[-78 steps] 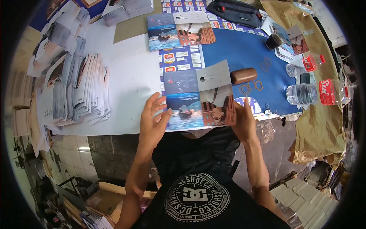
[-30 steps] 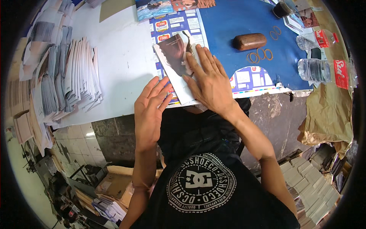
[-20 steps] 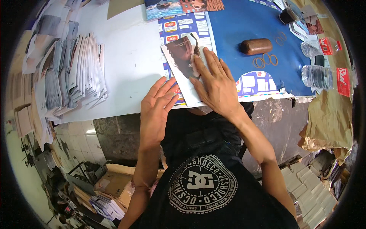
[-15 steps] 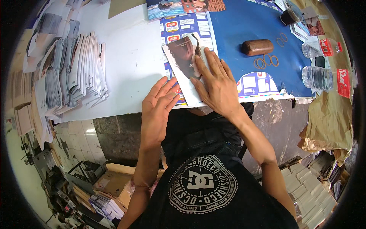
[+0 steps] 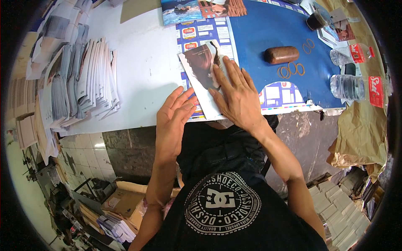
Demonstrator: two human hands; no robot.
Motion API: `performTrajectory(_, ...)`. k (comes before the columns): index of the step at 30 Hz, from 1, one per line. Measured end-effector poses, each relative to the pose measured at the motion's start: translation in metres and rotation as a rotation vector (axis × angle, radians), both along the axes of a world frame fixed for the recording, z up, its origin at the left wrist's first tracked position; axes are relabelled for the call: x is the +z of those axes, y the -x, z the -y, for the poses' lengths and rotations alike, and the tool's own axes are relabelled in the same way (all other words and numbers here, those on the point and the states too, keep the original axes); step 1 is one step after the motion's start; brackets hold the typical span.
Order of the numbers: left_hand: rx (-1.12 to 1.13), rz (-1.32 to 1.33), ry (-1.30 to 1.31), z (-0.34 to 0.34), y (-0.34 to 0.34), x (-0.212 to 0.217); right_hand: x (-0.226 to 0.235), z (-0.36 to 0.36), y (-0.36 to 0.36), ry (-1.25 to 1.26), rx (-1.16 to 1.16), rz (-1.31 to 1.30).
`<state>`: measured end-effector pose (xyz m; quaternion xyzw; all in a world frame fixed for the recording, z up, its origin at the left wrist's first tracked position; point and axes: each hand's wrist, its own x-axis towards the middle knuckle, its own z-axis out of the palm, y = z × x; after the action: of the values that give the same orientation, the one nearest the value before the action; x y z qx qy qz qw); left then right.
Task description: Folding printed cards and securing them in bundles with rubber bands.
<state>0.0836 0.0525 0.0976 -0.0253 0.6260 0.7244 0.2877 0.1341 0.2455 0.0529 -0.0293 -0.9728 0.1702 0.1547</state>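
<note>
A folded leaflet with a dark printed picture and white margins lies slanted at the table's near edge. My right hand rests on its right side, fingers stretched out and slightly spread, palm down. Just left of the leaflet's lower part, my left hand is held with palm turned inward and fingers apart, gripping nothing. Whether its fingertips touch the paper edge I cannot tell. Beneath the leaflet runs a blue-and-white printed sheet.
Stacks of folded leaflets stand at the left. On the blue surface at right lie a brown rounded block and several rubber bands. Two plastic bottles and a dark cup stand farther right. Glossy prints lie at the back.
The whole view has shifted slightly. Both hands and the leaflet keep nearly the same places on the table.
</note>
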Motion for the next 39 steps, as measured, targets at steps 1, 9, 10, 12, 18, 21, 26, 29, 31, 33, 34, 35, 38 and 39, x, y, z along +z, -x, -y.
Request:
performTrajectory(1, -0.013, -0.028, 0.04, 0.0, 0.0, -0.003, 0.0, 0.0, 0.0, 0.005, -0.002, 0.0)
performTrajectory(9, -0.397, -1.247, 0.71, -0.011, 0.024, -0.041, 0.001, 0.001, 0.001, -0.007, -0.003, 0.006)
performTrajectory(10, -0.394, -1.248, 0.709, -0.009, 0.024, -0.045, 0.001, 0.001, 0.001, -0.004, -0.004, 0.006)
performTrajectory(12, -0.442, -1.304, 0.784, -0.008, 0.024, -0.048, 0.0, 0.002, 0.001, 0.001, -0.001, 0.0)
performTrajectory(18, -0.443, -1.3, 0.823, -0.01, 0.022, -0.05, 0.016, -0.026, -0.004, 0.186, -0.059, -0.18)
performTrajectory(21, -0.441, -1.327, 0.807, -0.013, 0.023, -0.048, 0.037, -0.077, 0.004, 0.039, -0.324, -0.352)
performTrajectory(26, -0.422, -1.309, 0.805, -0.009, 0.024, -0.049, 0.022, -0.12, 0.01, -0.222, -0.285, -0.068)
performTrajectory(29, -0.417, -1.302, 0.823, -0.006, 0.024, -0.05, 0.036, -0.088, 0.002, -0.095, -0.139, -0.056)
performTrajectory(31, -0.418, -1.299, 0.833, -0.006, 0.022, -0.049, 0.043, -0.043, -0.014, -0.055, -0.019, -0.044)
performTrajectory(33, -0.453, -1.298, 0.817, -0.009, 0.025, -0.047, 0.033, -0.02, -0.011, -0.089, 0.017, -0.018)
performTrajectory(34, -0.458, -1.301, 0.813, -0.01, 0.026, -0.047, 0.022, -0.017, -0.002, -0.131, -0.002, -0.052)
performTrajectory(35, -0.445, -1.309, 0.825, -0.009, 0.025, -0.048, 0.015, -0.015, 0.009, -0.167, -0.017, -0.087)
performTrajectory(38, -0.439, -1.309, 0.832, -0.008, 0.02, -0.045, 0.01, -0.028, 0.061, -0.159, 0.003, -0.163)
performTrajectory(39, -0.426, -1.303, 0.833, -0.01, 0.022, -0.045, 0.006, -0.031, 0.08, -0.176, 0.006, -0.184)
